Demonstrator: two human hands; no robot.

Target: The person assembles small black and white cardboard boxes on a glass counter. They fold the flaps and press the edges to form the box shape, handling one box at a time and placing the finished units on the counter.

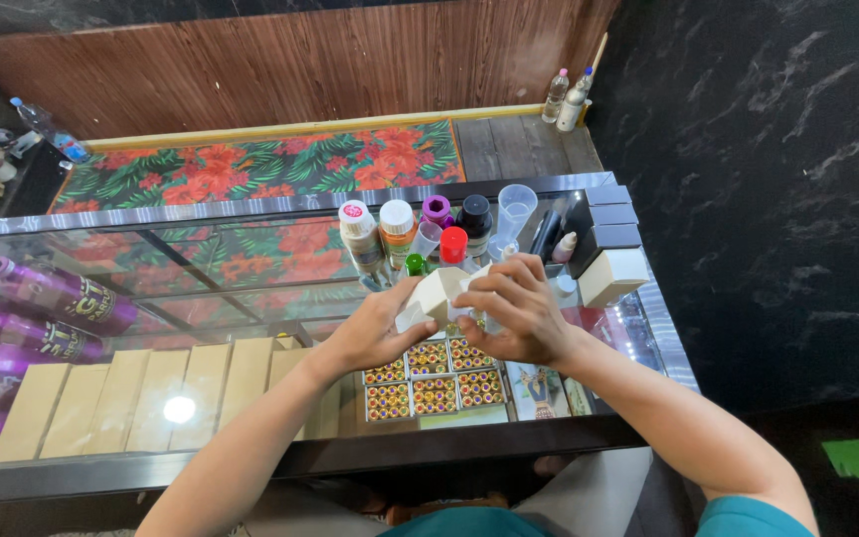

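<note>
Both my hands hold a small white cardboard box (439, 293) over the glass top of a display counter (251, 214). My left hand (375, 328) grips its left side, and my right hand (509, 308) wraps over its right end with fingers bent on a flap. Just behind the box stand several bottles: a white one with a pink-marked cap (358, 234), an orange-labelled one (398, 231), a purple-capped one (437, 211), a black-capped one (475, 219), a red-capped one (453, 245), and a clear plastic cup (516, 207).
A cream box (612, 275) and dark boxes (610, 214) sit at the counter's right end. Under the glass lie purple bottles (52, 298), tan boxes (151, 393) and trays of small gold-capped vials (434, 378). A floral cloth (251, 169) covers the bench behind; two bottles (564, 99) stand in the corner.
</note>
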